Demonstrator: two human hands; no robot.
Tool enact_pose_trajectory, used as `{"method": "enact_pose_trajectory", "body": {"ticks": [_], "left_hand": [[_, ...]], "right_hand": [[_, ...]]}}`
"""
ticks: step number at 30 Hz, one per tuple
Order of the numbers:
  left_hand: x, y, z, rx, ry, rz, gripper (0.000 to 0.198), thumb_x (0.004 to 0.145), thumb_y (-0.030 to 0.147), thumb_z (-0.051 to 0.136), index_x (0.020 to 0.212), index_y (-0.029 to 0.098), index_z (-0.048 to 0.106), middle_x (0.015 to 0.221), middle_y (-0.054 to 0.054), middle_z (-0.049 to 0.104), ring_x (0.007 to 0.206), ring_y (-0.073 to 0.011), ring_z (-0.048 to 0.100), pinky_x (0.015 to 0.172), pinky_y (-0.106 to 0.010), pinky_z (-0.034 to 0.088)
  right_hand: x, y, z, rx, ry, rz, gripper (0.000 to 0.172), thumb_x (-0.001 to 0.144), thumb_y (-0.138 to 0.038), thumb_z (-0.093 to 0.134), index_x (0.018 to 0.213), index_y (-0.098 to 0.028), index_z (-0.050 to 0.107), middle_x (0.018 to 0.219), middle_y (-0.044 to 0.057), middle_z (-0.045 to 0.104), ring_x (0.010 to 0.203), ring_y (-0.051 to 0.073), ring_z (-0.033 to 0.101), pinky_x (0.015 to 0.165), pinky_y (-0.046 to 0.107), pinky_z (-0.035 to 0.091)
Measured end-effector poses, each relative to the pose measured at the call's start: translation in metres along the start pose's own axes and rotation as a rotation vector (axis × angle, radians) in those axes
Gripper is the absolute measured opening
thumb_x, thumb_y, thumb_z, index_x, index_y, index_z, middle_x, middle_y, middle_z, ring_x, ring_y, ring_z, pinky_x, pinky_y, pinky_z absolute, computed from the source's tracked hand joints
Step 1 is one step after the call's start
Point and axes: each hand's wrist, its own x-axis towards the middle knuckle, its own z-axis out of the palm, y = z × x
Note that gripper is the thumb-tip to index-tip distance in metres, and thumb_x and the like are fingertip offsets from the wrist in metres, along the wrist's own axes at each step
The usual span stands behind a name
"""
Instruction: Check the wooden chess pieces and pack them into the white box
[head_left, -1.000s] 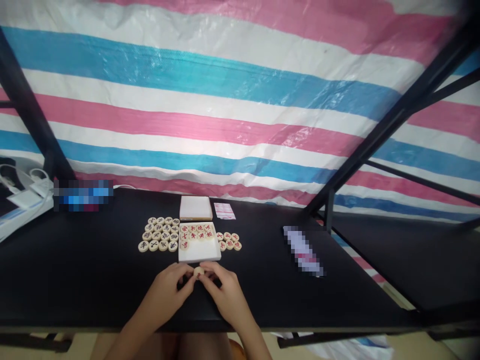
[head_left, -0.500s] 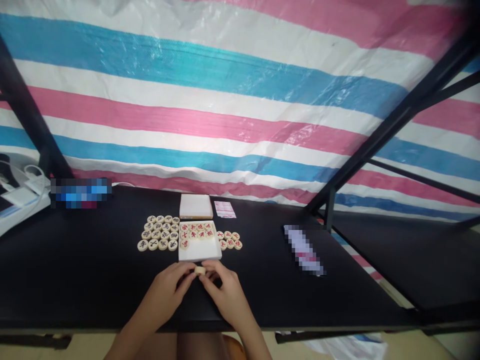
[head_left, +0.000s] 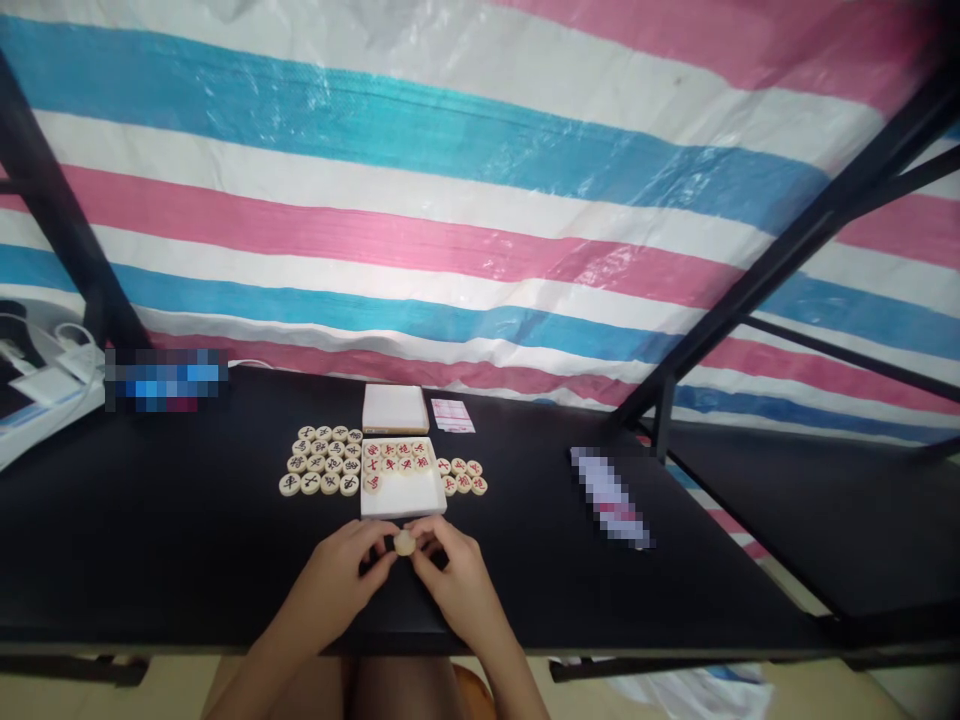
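One round xiangqi piece point(head_left: 405, 543) is pinched between my left hand point(head_left: 352, 560) and my right hand point(head_left: 448, 560), just in front of an open white box point(head_left: 409, 497). Its visible side looks plain; I cannot make out a character. Inside the box lie several red-lettered pieces point(head_left: 405, 450), with room along its lower right. Rows of black-lettered pieces point(head_left: 316, 465) lie left of the box. A small group of red-lettered pieces point(head_left: 463, 484) touches or nearly touches its right side. Behind the box is a second white tray-like box part point(head_left: 395, 408).
A pink-and-white printed paper point(head_left: 453, 415) lies behind the red pieces. Farther right on the black table point(head_left: 187, 570) is a blurred-out object point(head_left: 611, 500). Another pixelated item point(head_left: 169, 380) and white cables point(head_left: 82, 350) are at the left. A striped plastic sheet point(head_left: 420, 230) hangs behind.
The held piece has been tilted between my fingers, so more of its flat side shows now. My hands stay in nearly the same place; the view has shifted slightly.
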Motion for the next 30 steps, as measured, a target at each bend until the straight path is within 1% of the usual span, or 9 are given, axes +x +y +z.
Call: {"method": "enact_pose_trajectory", "body": {"ticks": [4,6,10,16,19,22,24,27,30], "left_hand": [[-0.0011,0.0036,-0.0018,-0.012,0.024,0.01,0.021,0.088,0.027,0.046,0.094,0.022,0.066,0.09,-0.004,0.069,0.082,-0.0182,0.063,0.076,-0.028,0.048],[-0.0013,0.0045,-0.0023,-0.019,0.031,0.019,0.023,0.089,0.029,0.044,0.095,0.022,0.066,0.092,-0.004,0.07,0.085,-0.0187,0.063,0.079,-0.028,0.048],[-0.0001,0.0044,-0.0022,-0.033,0.033,0.014,0.026,0.091,0.029,0.042,0.094,0.023,0.066,0.094,-0.004,0.07,0.088,-0.0188,0.063,0.082,-0.028,0.047],[0.0015,0.0045,-0.002,-0.025,0.008,-0.01,0.027,0.092,0.03,0.04,0.09,0.022,0.066,0.089,-0.004,0.07,0.085,-0.0184,0.063,0.08,-0.028,0.047],[0.001,0.0051,-0.0027,-0.015,0.001,-0.017,0.027,0.092,0.029,0.04,0.088,0.022,0.065,0.088,-0.004,0.069,0.083,-0.0185,0.063,0.078,-0.028,0.046],[0.0002,0.0049,-0.0031,-0.022,-0.004,-0.012,0.027,0.092,0.03,0.04,0.089,0.022,0.065,0.088,-0.004,0.069,0.083,-0.0187,0.062,0.078,-0.029,0.046],[0.0,0.0035,-0.0028,-0.03,-0.003,-0.008,0.025,0.091,0.03,0.041,0.092,0.022,0.065,0.091,-0.004,0.069,0.085,-0.0191,0.062,0.079,-0.029,0.046],[-0.0002,0.0012,-0.0022,-0.042,0.003,-0.028,0.022,0.089,0.029,0.045,0.1,0.022,0.062,0.093,-0.004,0.068,0.085,-0.0189,0.062,0.079,-0.029,0.046],[-0.0011,0.0029,-0.0026,-0.06,-0.003,-0.03,0.022,0.086,0.025,0.048,0.103,0.023,0.061,0.086,-0.002,0.067,0.077,-0.017,0.061,0.073,-0.027,0.046]], "right_hand": [[0.0003,-0.004,-0.0012,0.028,-0.022,0.017,0.008,0.083,-0.022,0.058,0.089,-0.02,0.062,0.082,0.001,0.07,0.072,0.014,0.064,0.067,0.022,0.049],[0.0002,-0.0057,-0.002,0.037,-0.025,0.022,0.013,0.085,-0.026,0.056,0.094,-0.02,0.063,0.084,0.002,0.072,0.074,0.016,0.066,0.069,0.023,0.05],[-0.0006,-0.0062,-0.0034,-0.019,-0.021,0.031,0.023,0.087,-0.032,0.055,0.104,-0.021,0.065,0.081,0.002,0.073,0.073,0.017,0.067,0.07,0.024,0.051],[-0.0018,-0.0052,-0.0031,-0.068,-0.008,0.006,0.027,0.086,-0.03,0.056,0.109,-0.021,0.066,0.088,0.003,0.073,0.075,0.017,0.067,0.074,0.025,0.051],[-0.0022,-0.0061,-0.0026,-0.069,-0.029,-0.01,0.028,0.086,-0.026,0.055,0.111,-0.02,0.065,0.086,0.003,0.072,0.075,0.016,0.066,0.074,0.025,0.051],[-0.0026,-0.0057,-0.0019,-0.075,-0.027,-0.023,0.028,0.085,-0.023,0.054,0.112,-0.021,0.063,0.084,0.002,0.071,0.074,0.015,0.065,0.074,0.024,0.049],[-0.0026,-0.0042,-0.0013,-0.06,-0.025,-0.018,0.026,0.085,-0.021,0.055,0.109,-0.021,0.062,0.084,0.001,0.07,0.073,0.015,0.063,0.073,0.024,0.049],[-0.0019,-0.0006,-0.0001,-0.03,-0.039,-0.01,0.015,0.083,-0.016,0.054,0.095,-0.021,0.061,0.084,0.001,0.068,0.074,0.014,0.062,0.071,0.023,0.048],[-0.0011,0.0026,0.0009,-0.04,-0.031,-0.018,0.012,0.079,-0.01,0.055,0.084,-0.02,0.058,0.083,0.0,0.065,0.075,0.014,0.06,0.07,0.022,0.046]]}}
